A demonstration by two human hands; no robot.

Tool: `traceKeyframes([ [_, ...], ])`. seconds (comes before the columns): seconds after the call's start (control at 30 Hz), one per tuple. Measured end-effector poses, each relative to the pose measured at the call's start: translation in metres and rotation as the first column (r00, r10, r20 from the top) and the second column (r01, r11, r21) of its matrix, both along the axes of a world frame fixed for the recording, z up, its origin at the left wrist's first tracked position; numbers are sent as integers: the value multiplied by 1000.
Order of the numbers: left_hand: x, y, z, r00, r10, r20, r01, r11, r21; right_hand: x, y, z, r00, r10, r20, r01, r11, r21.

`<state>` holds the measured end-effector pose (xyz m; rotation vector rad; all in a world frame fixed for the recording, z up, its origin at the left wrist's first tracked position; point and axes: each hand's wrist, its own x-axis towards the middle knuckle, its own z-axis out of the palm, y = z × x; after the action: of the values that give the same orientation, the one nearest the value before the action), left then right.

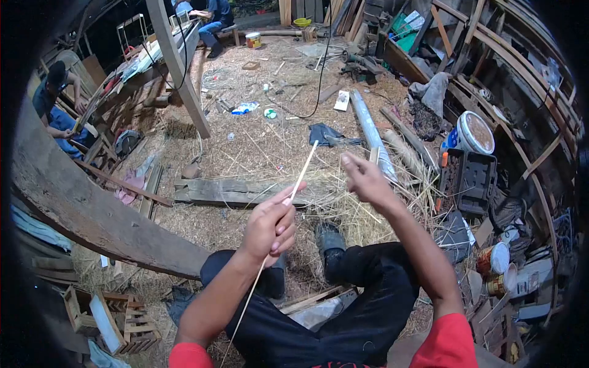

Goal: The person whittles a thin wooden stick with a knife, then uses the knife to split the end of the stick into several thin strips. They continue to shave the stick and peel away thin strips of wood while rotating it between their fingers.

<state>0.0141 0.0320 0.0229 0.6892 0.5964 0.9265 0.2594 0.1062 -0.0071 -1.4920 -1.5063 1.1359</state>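
My left hand [268, 228] is closed around a thin, pale strip of wood or cane [307, 161]. The strip slants up past my fingers to a blunt tip, and its lower part runs down along my forearm. To the right and apart from the strip, my right hand [366, 180] is raised with its fingers curled and drawn together. Whether anything small is pinched there I cannot make out. Below my right hand, loose straw-like shavings [359, 224] cover the floor.
A thick timber beam [245, 191] lies before my boots. A curved wooden post [104, 214] rises at left. A grey pipe [373, 135], an open tool case [475, 181] and a white bucket [475, 133] are at right. Two people [58, 104] sit at far left.
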Motion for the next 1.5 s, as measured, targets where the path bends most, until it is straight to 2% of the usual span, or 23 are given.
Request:
traceKeyframes([
  [0.03,5,2,2,1000,-20,-20,19,1000,-12,-14,-5,3,996,23,-88,-17,997,71],
  [0.13,15,2,1,996,-64,-62,62,997,-37,-39,-11,25,859,72,-507,-103,994,-32],
  [0.17,16,1,1,996,-68,-49,66,997,-46,-41,-7,21,841,89,-534,-110,994,-7],
  [0.3,13,-5,-2,994,-105,-10,104,992,-72,-33,8,21,816,-68,-574,95,995,18],
  [0.4,5,-11,-2,991,-133,-22,131,988,-86,-9,21,12,791,-76,-607,83,996,-16],
  [0.47,-1,-8,-6,998,-61,25,63,992,-112,-14,17,5,901,-181,-393,238,966,101],
  [0.53,-7,-2,-5,997,36,67,-27,991,-130,-27,3,3,970,-142,-197,199,929,312],
  [0.6,-13,5,-5,987,45,155,-17,985,-174,-41,-22,7,1000,25,0,-21,836,548],
  [0.67,-14,8,-3,975,44,219,-1,981,-193,-50,-40,13,939,185,291,-340,638,691],
  [0.77,-11,5,-3,964,49,261,7,978,-209,-58,-56,14,827,225,515,-550,515,658],
  [0.87,-12,1,-2,962,14,272,38,982,-185,-58,-57,11,789,221,574,-578,584,570],
  [0.97,-10,-3,-1,948,-3,318,56,986,-158,-55,-59,17,779,170,604,-572,588,572],
  [1.07,-13,-6,-3,965,-8,262,51,986,-160,-48,-52,19,777,53,628,-530,594,605],
  [1.1,-11,-9,3,955,-27,297,70,988,-137,-43,-43,13,832,50,553,-465,608,644],
  [1.2,-13,-16,-7,979,-141,147,153,985,-78,-18,-17,17,909,21,417,-304,717,627],
  [1.27,-13,-18,-8,980,-153,123,166,981,-101,1,-2,13,921,-51,386,-169,840,516],
  [1.33,-12,-20,-10,981,-151,117,164,980,-109,25,17,7,917,-166,363,56,954,295],
  [1.4,-11,-18,-12,984,-140,111,152,981,-117,49,43,-33,940,-287,185,132,806,577],
  [1.43,-10,-16,-12,986,-130,107,142,983,-117,47,48,-34,944,-321,83,176,697,696],
  [1.5,-7,-11,-8,996,-84,27,87,991,-101,34,28,-19,983,-179,-38,182,939,293],
])
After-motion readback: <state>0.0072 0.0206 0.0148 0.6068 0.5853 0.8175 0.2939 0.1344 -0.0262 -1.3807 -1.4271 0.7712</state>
